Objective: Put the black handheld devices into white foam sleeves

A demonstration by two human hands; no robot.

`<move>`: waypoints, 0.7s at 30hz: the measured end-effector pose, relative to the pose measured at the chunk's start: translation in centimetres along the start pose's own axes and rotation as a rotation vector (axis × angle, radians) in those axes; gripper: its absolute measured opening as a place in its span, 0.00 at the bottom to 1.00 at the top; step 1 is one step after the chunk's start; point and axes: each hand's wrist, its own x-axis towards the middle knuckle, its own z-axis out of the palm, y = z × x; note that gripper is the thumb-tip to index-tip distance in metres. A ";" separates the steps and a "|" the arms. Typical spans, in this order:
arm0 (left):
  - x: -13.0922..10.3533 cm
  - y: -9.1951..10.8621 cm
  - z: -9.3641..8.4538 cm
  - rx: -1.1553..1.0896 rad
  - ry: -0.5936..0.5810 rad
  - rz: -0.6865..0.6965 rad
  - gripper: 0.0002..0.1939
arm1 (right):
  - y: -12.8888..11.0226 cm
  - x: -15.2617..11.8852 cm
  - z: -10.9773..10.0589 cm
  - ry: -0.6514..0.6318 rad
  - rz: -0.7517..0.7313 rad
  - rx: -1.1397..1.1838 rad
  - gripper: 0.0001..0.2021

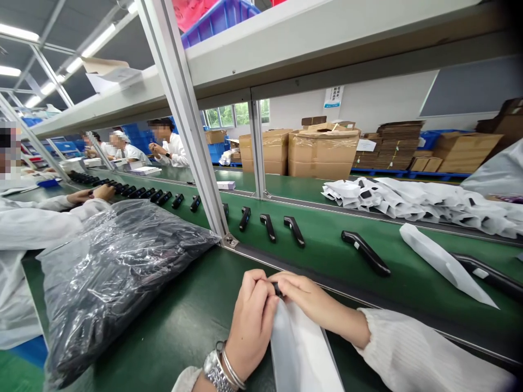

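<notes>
My left hand (252, 318), wearing a watch and bangles, is closed with its fingertips pinched together at the near side of the belt. Against it, my right hand (304, 296) is closed too, its thumb and fingers meeting the left fingertips. Between them shows a small black object (277, 289), mostly covered by the fingers. A long white sleeve bag (306, 348) hangs down towards me from this grip. On the green belt (318, 261) just beyond lies a black angled handheld device (365, 253). To its right a white sleeve bag (445, 264) partly covers another black device (490, 275).
A large clear bag of dark items (122, 272) fills the left side of the bench. More black devices (267, 227) lie in a row along the belt. Filled white sleeves (420, 207) are heaped beyond it. A metal post (192, 109) rises ahead. A co-worker's hand (104, 192) is at the left.
</notes>
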 end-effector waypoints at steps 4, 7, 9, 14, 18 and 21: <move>0.2 0.1 0.0 -0.072 0.052 -0.076 0.08 | -0.5 -0.3 0.5 0.000 -0.052 -0.086 0.12; 0.3 0.0 0.0 -0.105 0.058 -0.114 0.09 | -0.2 -0.5 0.7 -0.012 -0.089 -0.120 0.09; 0.4 -0.3 0.0 -0.103 0.082 -0.131 0.09 | 0.2 -0.6 1.1 -0.065 -0.052 -0.097 0.11; 0.9 -1.1 -0.5 -0.076 0.173 -0.180 0.10 | 0.1 -0.2 0.4 -0.075 0.099 0.074 0.12; 0.8 -1.3 -0.7 0.084 0.033 -0.248 0.08 | -0.3 1.0 -6.0 0.402 0.106 -0.067 0.16; 0.4 -1.3 -0.3 0.264 -0.119 -0.299 0.10 | 0.7 1.5 -12.5 0.729 0.059 -0.609 0.15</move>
